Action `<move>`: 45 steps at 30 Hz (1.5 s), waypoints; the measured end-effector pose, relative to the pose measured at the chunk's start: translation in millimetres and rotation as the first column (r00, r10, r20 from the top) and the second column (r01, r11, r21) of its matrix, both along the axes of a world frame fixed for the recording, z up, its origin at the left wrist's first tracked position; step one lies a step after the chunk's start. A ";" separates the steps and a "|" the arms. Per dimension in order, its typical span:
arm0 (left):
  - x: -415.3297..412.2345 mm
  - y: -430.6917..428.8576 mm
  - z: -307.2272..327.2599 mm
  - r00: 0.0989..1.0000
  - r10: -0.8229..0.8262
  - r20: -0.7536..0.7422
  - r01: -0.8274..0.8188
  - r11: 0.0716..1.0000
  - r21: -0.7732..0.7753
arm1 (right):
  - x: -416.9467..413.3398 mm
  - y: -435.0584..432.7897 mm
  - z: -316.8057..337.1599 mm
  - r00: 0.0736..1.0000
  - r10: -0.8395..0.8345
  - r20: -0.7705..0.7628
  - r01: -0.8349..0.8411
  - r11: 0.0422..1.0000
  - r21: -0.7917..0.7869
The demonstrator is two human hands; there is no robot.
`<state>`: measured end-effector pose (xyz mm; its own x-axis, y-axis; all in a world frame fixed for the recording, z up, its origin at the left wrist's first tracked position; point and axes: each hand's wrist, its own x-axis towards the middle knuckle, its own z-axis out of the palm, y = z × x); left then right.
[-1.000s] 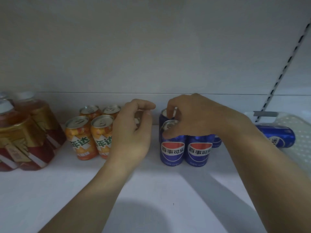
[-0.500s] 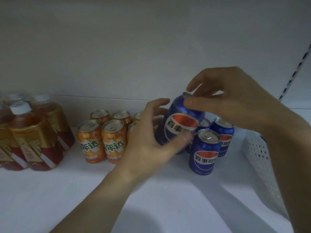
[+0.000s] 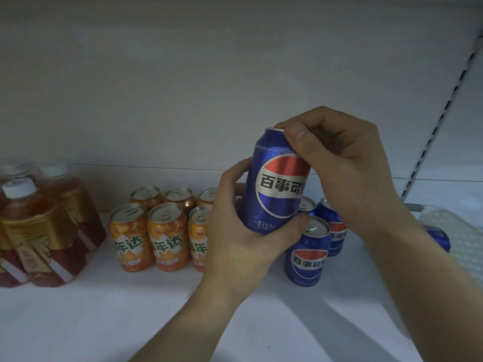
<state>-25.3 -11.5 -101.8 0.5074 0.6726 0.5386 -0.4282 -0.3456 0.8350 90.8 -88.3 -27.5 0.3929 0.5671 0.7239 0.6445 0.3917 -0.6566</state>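
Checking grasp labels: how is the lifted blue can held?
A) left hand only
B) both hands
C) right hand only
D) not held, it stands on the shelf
B: the left hand wraps the lower part of the blue can and the right hand grips its top, with the can raised off the shelf.

Left grip [image 3: 235,231] low, right grip [image 3: 345,163] high, both curled.

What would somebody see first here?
The big blue can, raised in the middle: the left hand grips its bottom and the right hand grips its top. Left of it, orange cans stand on the white shelf, with red-brown bottles at the far left.
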 end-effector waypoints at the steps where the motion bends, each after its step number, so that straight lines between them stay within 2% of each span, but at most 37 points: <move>1: 1.7 -1.5 1.9 0.999 -0.036 0.009 0.036 0.999 -0.015 | -0.5 -0.3 1.3 0.999 0.014 -0.043 -0.013 1.000 0.014; 4: 6.7 -7.1 4.5 0.990 -0.139 0.032 0.141 0.987 -0.080 | -1.2 0.4 2.4 0.976 0.084 -0.201 -0.078 0.996 0.039; 6: 9.6 -8.4 1.3 0.984 -0.170 0.058 0.175 0.978 -0.110 | 0.8 2.5 0.6 0.966 0.087 -0.242 -0.083 0.996 0.026; 14: 6.8 -11.7 1.8 0.998 -0.022 0.053 0.024 0.998 -0.051 | 2.1 8.4 -5.1 0.960 0.141 -0.243 -0.147 0.989 -0.010; 18: 7.0 -8.7 -2.8 0.998 0.004 0.065 -0.002 1.000 -0.023 | 0.6 8.3 -4.6 0.947 0.139 -0.291 -0.152 0.988 -0.023; 22: 5.3 -9.4 0.0 0.991 -0.121 0.061 0.127 0.987 -0.099 | 0.7 7.5 -5.2 0.887 0.181 -0.425 -0.219 0.975 -0.041; 25: 5.0 -8.6 0.9 0.954 -0.289 0.083 0.300 0.928 -0.221 | 0.9 4.5 -3.6 0.859 0.192 -0.475 -0.221 0.975 -0.005; 28: 4.5 -11.6 -1.3 0.920 -0.380 0.092 0.390 0.878 -0.277 | 0.4 1.5 -0.9 0.827 0.207 -0.523 -0.211 0.976 0.053; 31: 4.8 -25.3 -0.4 0.954 -0.285 0.099 0.301 0.921 -0.248 | 0.4 0.3 1.9 0.785 0.243 -0.570 -0.232 0.968 0.093; 33: 5.6 -31.1 -2.0 0.992 -0.098 0.080 0.109 0.982 -0.156 | 1.5 2.9 1.3 0.764 0.263 -0.590 -0.251 0.962 0.104; 35: 7.3 -32.3 -6.3 0.996 0.055 0.074 -0.052 0.998 -0.046 | 2.0 5.5 0.5 0.773 0.244 -0.585 -0.235 0.967 0.093; 38: 7.4 -31.2 -6.4 0.991 0.108 0.084 -0.108 0.994 -0.014 | 0.5 5.7 0.7 0.786 0.232 -0.573 -0.230 0.970 0.077; 39: 7.8 -30.0 -6.2 0.993 0.069 0.095 -0.066 0.997 -0.035 | 0.7 4.8 1.0 0.791 0.228 -0.568 -0.230 0.971 0.071; 41: 6.8 -27.1 -2.4 0.979 -0.121 0.164 0.149 0.974 -0.172 | 2.5 3.2 1.1 0.794 0.228 -0.564 -0.242 0.969 0.051; 43: 5.4 -23.8 1.0 0.898 -0.357 0.258 0.430 0.834 -0.345 | 5.5 2.5 1.3 0.780 0.240 -0.578 -0.263 0.964 0.045; 44: 4.5 -21.8 1.1 0.853 -0.439 0.284 0.520 0.760 -0.390 | 7.5 2.5 1.4 0.775 0.247 -0.582 -0.266 0.963 0.054; 45: 4.4 -19.6 1.0 0.837 -0.470 0.281 0.547 0.733 -0.404 | 9.3 2.5 1.4 0.772 0.254 -0.582 -0.264 0.962 0.069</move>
<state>-20.9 -31.0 -100.8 0.7843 0.5192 0.3396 -0.5607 0.3587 0.7463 100.0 -85.9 -26.1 0.5717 0.7180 0.3971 0.0152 0.4747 -0.8800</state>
